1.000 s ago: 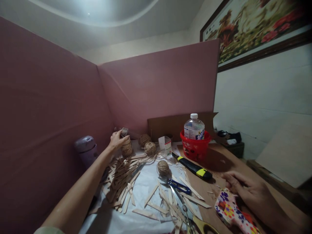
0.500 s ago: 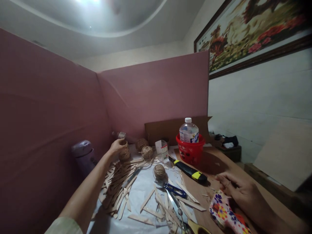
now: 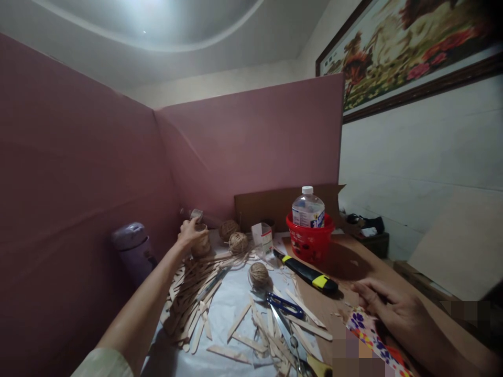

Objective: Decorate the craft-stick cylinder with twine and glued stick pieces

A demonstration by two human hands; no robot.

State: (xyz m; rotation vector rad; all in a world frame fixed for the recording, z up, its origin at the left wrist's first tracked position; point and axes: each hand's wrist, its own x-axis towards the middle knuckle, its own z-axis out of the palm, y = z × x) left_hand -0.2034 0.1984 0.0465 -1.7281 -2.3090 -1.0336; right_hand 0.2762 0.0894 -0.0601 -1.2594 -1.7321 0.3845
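My left hand (image 3: 192, 234) reaches to the back left and has its fingers around the top of a twine-coloured cup (image 3: 201, 245). At the right, my right hand (image 3: 387, 303) is curled, its fingers bent together above a flower-patterned cloth (image 3: 371, 332); what its fingertips hold, if anything, is too small to name. Wooden sticks (image 3: 192, 303) lie in a heap in front of the cup. Balls of twine rest behind and beside them, one (image 3: 258, 275) near the middle. A black and yellow cutter (image 3: 308, 272) and blue-handled scissors (image 3: 285, 305) lie right of it.
A red basket (image 3: 308, 243) holds a clear plastic bottle (image 3: 308, 207) at the back right. A clear cup (image 3: 262, 239) stands left of it. A purple flask (image 3: 133, 248) is at the left. Pink panels (image 3: 251, 146) rise behind.
The fingers of my left hand have spread more widely around the cup's top. My right hand keeps its curled pose. The view has shifted slightly.
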